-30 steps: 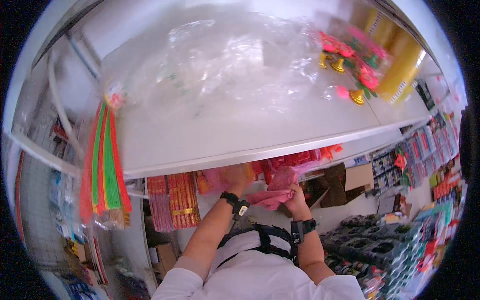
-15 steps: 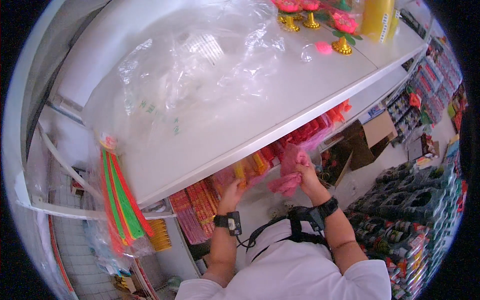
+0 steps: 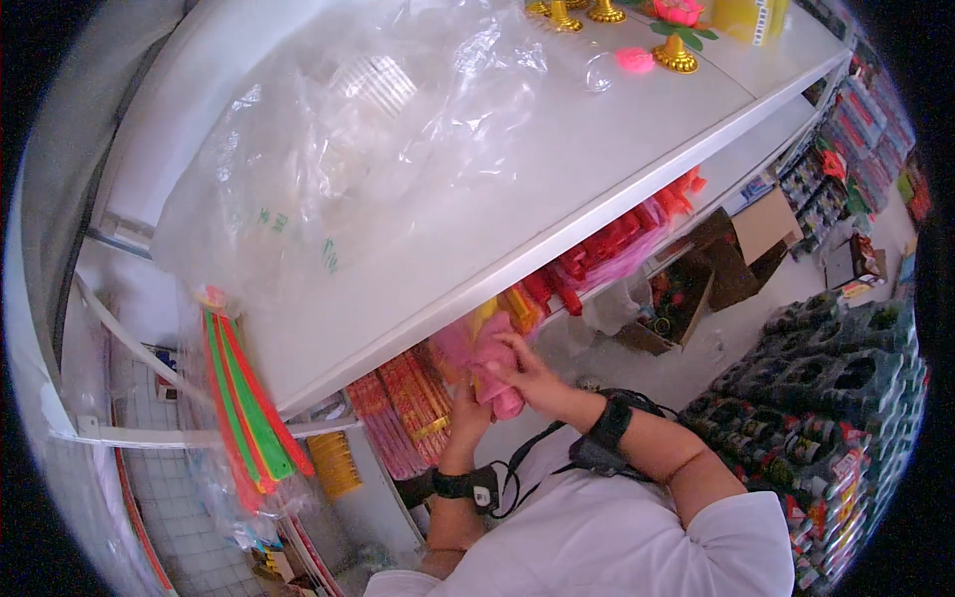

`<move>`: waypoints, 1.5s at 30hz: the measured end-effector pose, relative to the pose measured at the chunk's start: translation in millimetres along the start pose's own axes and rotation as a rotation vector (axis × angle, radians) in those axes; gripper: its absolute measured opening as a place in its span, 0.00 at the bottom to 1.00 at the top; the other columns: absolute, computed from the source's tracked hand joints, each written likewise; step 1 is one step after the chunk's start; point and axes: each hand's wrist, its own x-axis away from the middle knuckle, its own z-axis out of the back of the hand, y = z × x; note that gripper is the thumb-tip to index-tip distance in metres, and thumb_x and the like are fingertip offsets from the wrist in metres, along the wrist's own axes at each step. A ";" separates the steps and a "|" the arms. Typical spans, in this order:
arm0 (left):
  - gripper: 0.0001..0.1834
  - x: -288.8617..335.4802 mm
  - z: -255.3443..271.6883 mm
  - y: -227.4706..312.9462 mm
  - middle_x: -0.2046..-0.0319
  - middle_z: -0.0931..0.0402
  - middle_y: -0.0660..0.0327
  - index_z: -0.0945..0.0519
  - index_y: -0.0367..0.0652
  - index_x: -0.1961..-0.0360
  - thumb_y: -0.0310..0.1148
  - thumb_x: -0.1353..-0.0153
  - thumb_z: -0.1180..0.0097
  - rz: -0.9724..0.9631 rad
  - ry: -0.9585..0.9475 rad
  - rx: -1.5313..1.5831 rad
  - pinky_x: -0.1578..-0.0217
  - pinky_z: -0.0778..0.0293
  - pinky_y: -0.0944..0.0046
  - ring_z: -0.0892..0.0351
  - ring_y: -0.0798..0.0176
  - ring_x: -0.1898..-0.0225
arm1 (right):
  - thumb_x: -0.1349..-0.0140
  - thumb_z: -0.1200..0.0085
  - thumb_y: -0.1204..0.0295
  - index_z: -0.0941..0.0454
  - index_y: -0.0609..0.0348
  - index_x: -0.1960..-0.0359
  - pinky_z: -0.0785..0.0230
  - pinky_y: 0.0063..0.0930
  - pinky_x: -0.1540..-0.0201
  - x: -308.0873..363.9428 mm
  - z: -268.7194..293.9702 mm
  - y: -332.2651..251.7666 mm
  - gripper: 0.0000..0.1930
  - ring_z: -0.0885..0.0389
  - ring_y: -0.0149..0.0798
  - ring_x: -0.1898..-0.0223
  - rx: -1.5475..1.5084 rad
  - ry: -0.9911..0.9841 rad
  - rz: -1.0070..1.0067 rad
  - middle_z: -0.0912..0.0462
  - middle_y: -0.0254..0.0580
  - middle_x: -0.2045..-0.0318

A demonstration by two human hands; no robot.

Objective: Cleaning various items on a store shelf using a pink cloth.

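Just below the upper shelf's front edge, both hands meet on a crumpled pink plastic bag (image 3: 500,383). My right hand (image 3: 537,383) closes over its right side with bent fingers. From below, my left hand (image 3: 471,418) grips its lower left part, its fingertips partly covered by the pink film. Yellow-orange packets (image 3: 517,303) lie on the lower shelf right behind the bag. To the left of my left hand stand bundles of red and gold patterned packets (image 3: 408,398). Red packets in pink wrap (image 3: 622,239) continue along the lower shelf to the right.
A large clear plastic sheet (image 3: 378,149) covers much of the white upper shelf (image 3: 557,219). Gold-footed lotus ornaments (image 3: 676,50) stand at its far right. Red and green strips (image 3: 244,398) hang at the left corner. An open cardboard box (image 3: 686,289) and wrapped bottle packs (image 3: 826,398) stand at right.
My right hand has moved left with the pink bag, bringing it to my left hand. Both hands now hold it together. The view has shifted slightly.
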 end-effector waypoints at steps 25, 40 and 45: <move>0.29 -17.5 10.5 -24.0 0.73 0.32 0.68 0.44 0.43 0.43 0.34 0.44 0.51 0.096 -0.093 0.421 0.79 0.39 0.76 0.39 0.76 0.80 | 0.40 0.63 0.66 0.33 0.60 0.57 0.38 0.30 0.51 -10.2 143.7 -101.6 0.14 0.31 0.40 0.56 -0.465 0.421 0.323 0.28 0.42 0.59; 0.25 -174.9 -29.3 -109.6 0.54 0.34 0.55 0.40 0.40 0.48 0.34 0.46 0.49 -0.436 0.240 -0.265 0.58 0.34 0.62 0.32 0.59 0.55 | 0.59 0.54 0.90 0.53 0.57 0.41 0.35 0.27 0.56 9.9 55.2 -102.4 0.39 0.32 0.38 0.52 0.016 0.136 0.077 0.35 0.43 0.51; 0.30 -69.0 -10.4 7.7 0.48 0.39 0.55 0.42 0.39 0.45 0.33 0.48 0.47 -0.102 -0.224 0.187 0.50 0.40 0.62 0.37 0.59 0.49 | 0.61 0.55 0.88 0.42 0.65 0.47 0.33 0.22 0.62 13.8 43.9 -109.0 0.32 0.29 0.34 0.58 0.248 -0.042 -0.057 0.30 0.40 0.58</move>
